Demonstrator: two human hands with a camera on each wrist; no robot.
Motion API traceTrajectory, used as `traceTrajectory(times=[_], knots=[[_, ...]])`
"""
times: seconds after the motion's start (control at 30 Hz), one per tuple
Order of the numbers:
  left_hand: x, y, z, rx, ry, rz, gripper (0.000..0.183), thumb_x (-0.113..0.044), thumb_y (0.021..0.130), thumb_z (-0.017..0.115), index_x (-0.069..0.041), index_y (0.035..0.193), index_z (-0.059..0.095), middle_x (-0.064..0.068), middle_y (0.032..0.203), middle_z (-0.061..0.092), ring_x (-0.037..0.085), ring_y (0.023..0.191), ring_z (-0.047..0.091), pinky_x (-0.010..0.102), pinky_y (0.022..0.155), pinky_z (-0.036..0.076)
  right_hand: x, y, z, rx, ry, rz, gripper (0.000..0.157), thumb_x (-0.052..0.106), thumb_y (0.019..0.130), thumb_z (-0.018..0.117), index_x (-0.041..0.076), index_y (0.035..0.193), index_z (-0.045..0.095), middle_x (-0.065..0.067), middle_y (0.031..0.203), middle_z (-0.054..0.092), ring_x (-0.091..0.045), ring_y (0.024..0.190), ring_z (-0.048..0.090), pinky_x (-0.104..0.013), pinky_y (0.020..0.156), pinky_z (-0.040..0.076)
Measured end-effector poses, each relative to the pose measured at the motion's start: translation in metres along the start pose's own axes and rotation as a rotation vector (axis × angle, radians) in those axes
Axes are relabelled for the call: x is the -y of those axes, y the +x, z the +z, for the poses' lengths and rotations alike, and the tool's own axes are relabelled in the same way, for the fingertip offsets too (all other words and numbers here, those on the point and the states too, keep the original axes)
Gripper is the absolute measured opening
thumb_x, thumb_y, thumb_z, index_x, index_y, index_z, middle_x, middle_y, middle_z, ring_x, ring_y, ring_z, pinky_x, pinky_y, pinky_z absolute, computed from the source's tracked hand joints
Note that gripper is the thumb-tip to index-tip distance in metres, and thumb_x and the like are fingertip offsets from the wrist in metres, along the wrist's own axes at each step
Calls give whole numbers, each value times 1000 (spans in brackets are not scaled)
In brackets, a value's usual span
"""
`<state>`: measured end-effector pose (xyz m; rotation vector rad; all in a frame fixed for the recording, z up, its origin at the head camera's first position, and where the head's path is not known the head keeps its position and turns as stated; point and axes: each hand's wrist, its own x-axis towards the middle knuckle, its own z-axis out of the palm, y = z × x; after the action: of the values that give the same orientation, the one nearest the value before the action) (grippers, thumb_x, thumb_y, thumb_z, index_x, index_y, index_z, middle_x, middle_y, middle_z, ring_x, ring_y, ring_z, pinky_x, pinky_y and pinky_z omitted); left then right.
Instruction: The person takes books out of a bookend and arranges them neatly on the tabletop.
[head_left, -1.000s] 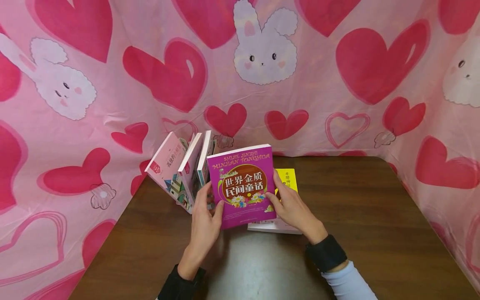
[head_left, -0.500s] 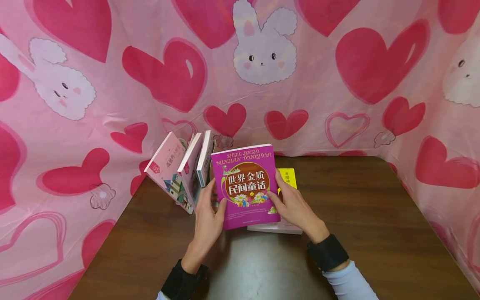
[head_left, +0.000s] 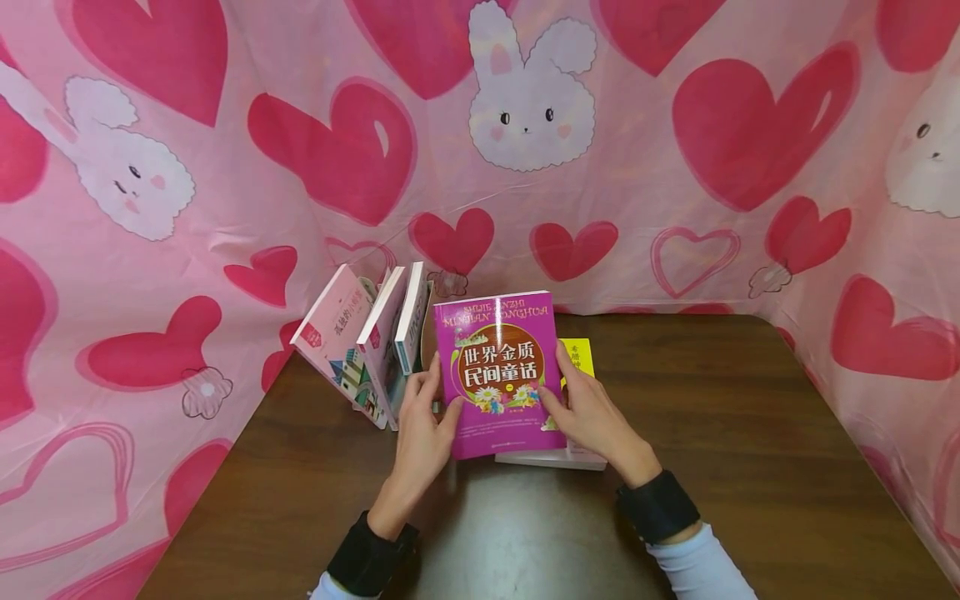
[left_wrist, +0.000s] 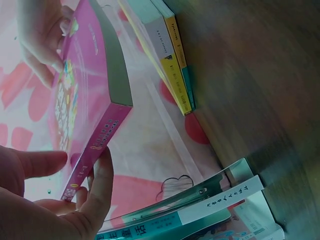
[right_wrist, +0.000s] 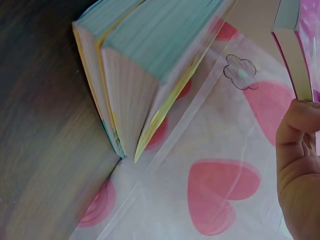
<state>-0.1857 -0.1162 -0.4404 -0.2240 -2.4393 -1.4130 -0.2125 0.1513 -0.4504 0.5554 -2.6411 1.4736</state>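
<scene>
A purple paperback book [head_left: 502, 379] with white Chinese lettering and flowers on its cover is held up between both hands, cover toward the head camera. My left hand [head_left: 422, 433] grips its left edge at the spine, thumb on the cover and fingers behind. On the right edge, my right hand [head_left: 592, 417] pinches it the same way. In the left wrist view the book [left_wrist: 95, 90] shows its spine and bottom page edge above the table. The right wrist view catches only part of the right hand [right_wrist: 300, 150] and the page edges.
Behind the held book lie stacked books, a yellow-covered one [head_left: 577, 357] on top. To the left, several books stand upright and leaning, among them a pink one [head_left: 337, 333]. The brown wooden table [head_left: 750, 467] is enclosed by a pink heart-patterned cloth [head_left: 615, 192].
Both hands keep hold of the purple book, which has shifted slightly right and straightened a little. The left hand has moved right with it; the other books stay put.
</scene>
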Motion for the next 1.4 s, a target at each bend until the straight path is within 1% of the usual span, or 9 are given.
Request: traceTrajectory(times=[0.23, 0.43, 0.6, 0.73, 0.87, 1.0, 1.1, 1.3, 1.4], knots=[[-1, 2, 5, 23, 34, -1, 74, -4, 101, 68, -8, 165, 32, 14, 130, 49, 28, 113, 52, 45, 89, 52, 1, -1, -3, 18, -6, 34, 93, 29, 101, 72, 12, 170, 11, -14, 155, 47, -28, 127, 59, -46, 94, 58], [-2, 3, 9, 40, 78, 8, 74, -4, 102, 65, -4, 166, 27, 18, 133, 46, 28, 109, 52, 43, 85, 50, 2, -2, -4, 19, 4, 63, 94, 31, 100, 72, 11, 170, 12, -13, 152, 49, -26, 122, 61, -44, 91, 59], [-3, 4, 13, 54, 87, 14, 73, -2, 103, 63, -1, 166, 24, 19, 134, 45, 28, 110, 52, 43, 84, 50, 1, -1, -4, 18, 13, 65, 92, 26, 100, 72, 10, 169, 13, -15, 146, 54, -27, 114, 64, -44, 89, 61], [-3, 7, 15, 64, 96, 31, 71, -1, 103, 62, 3, 164, 25, 20, 133, 45, 30, 111, 53, 45, 86, 50, 1, 1, -5, 12, 21, 67, 89, 26, 100, 73, 14, 168, 18, -11, 139, 58, -24, 109, 66, -42, 86, 62], [-2, 10, 19, 85, 97, 43, 71, -1, 103, 62, 4, 164, 25, 19, 130, 46, 28, 106, 54, 42, 83, 49, 0, 2, -7, 9, 47, 82, 85, 31, 99, 75, 20, 165, 23, -7, 130, 61, -21, 103, 68, -39, 82, 62], [-1, 12, 22, 114, 98, 35, 72, -4, 103, 62, 2, 164, 24, 17, 128, 46, 26, 103, 54, 38, 78, 47, -1, 3, -10, 9, 32, 94, 83, 29, 99, 74, 15, 164, 24, -9, 126, 63, -20, 99, 70, -39, 81, 63], [-1, 14, 24, 124, 103, 31, 72, -5, 104, 62, 2, 165, 23, 18, 128, 46, 27, 101, 55, 39, 77, 48, -1, 4, -12, 5, 12, 97, 82, 28, 100, 74, 13, 163, 25, -11, 125, 64, -21, 98, 70, -40, 81, 63], [0, 18, 31, 141, 119, 42, 70, -3, 105, 60, 6, 163, 22, 21, 129, 46, 29, 105, 54, 42, 84, 48, -3, 4, -15, 2, 7, 101, 78, 24, 101, 73, 14, 163, 26, -12, 129, 64, -23, 104, 69, -45, 86, 62], [0, 21, 34, 159, 117, 31, 70, -3, 105, 61, 7, 163, 22, 21, 129, 46, 29, 108, 51, 44, 88, 47, -6, 4, -16, -1, 10, 110, 78, 23, 101, 73, 14, 163, 27, -12, 129, 64, -23, 103, 69, -44, 86, 62]])
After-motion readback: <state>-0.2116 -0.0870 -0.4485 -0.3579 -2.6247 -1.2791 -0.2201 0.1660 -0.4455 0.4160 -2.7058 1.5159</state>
